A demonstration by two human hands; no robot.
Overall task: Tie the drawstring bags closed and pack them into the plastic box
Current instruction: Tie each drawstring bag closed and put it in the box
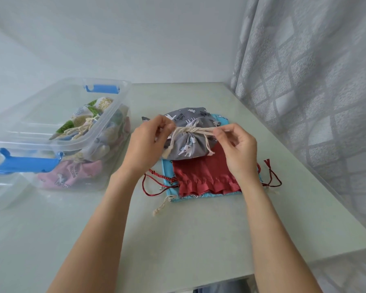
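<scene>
While the grey bag [185, 142] sits at the table's centre, cinched round its middle by a cream drawstring [191, 130], both hands work that cord. At nine o'clock of the bag, the left hand [145, 144] pinches the cord's left end between thumb and curled fingers; at three o'clock, the right hand [239, 149] pinches the right end likewise, its other fingers loosely bent. Two loose cord tails hang down over the bag's front. Beneath the grey bag, toward six o'clock, lies a red bag [201, 174] with dark red cords, and under that a flat blue bag [199, 196]. Well apart at nine o'clock of the table [199, 240] stands the clear plastic box [106, 115] with blue latches, holding a leaf-print bag [87, 115] on top and a pink bag [72, 176] below. A grey patterned curtain [315, 92] hangs at three o'clock.
</scene>
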